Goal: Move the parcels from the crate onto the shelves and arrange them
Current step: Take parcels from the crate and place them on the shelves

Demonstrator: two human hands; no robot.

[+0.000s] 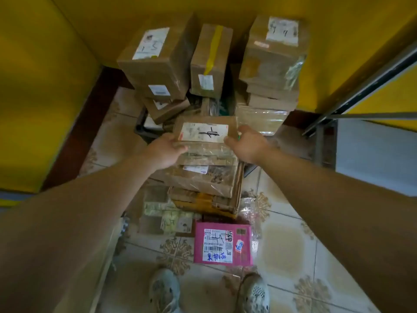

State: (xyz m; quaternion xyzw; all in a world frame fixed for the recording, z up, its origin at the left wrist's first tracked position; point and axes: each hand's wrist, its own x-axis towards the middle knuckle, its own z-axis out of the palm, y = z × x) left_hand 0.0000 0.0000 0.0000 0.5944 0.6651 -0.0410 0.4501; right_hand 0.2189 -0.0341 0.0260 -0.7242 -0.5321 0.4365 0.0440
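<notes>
Two hands hold a flat parcel [205, 132] by its ends at the top of an uneven stack [203, 177] just before the crate [141, 129], as seen from the head camera. The left hand [165, 150] and right hand [247, 143] each curl fingers round an edge. The tape-slick boxes beneath may slide as it lifts and spill toward the pink parcel [223, 243], away from the shelf frame [361, 86].
</notes>
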